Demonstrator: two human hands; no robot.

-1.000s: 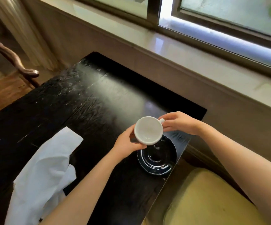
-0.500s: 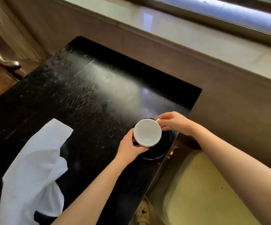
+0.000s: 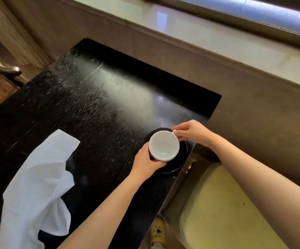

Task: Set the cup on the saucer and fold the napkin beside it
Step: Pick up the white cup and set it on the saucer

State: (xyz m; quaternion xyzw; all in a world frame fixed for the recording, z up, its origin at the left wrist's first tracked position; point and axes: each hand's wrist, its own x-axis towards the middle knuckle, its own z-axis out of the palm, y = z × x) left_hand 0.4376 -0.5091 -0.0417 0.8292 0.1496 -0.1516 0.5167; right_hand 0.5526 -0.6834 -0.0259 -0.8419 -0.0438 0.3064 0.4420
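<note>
The fingertips (image 3: 174, 133) of the right hand (image 3: 192, 131) pinch the small handle of the round white ceramic cup (image 3: 164, 145), thumb and forefinger closed on it at the cup's far right edge. The left hand (image 3: 146, 161) cups the near left side of the cup, its fingers wrapped around the wall and its thumb lying along the rim. Both hands grasp the cup. It stands upright and looks empty, its inside smooth and glossy. It sits over the middle of the round black glossy saucer (image 3: 178, 163); whether its base already touches the saucer cannot be told.

The saucer rests near the right edge of the black wooden table (image 3: 95, 108), whose top shows pale scratches, visible grain and a broad sheen of window light beyond the cup. A faint ring mark lies on the wood just left of the cup. Well to the left of the cup, at the table's near left side, the white cloth napkin (image 3: 37, 186) lies crumpled and unfolded, 1 corner pointing toward the cup.

Right of the cup and below the table edge stands a yellow-green cushioned seat (image 3: 222, 209), with a pale perforated shoe (image 3: 157, 232) on the floor beside it. Beyond the cup runs a beige stone windowsill (image 3: 190, 31) under a dark window frame. Far to the cup's left hangs a pale curtain (image 3: 14, 31), with a curved dark wooden armrest (image 3: 3, 67) below it.
</note>
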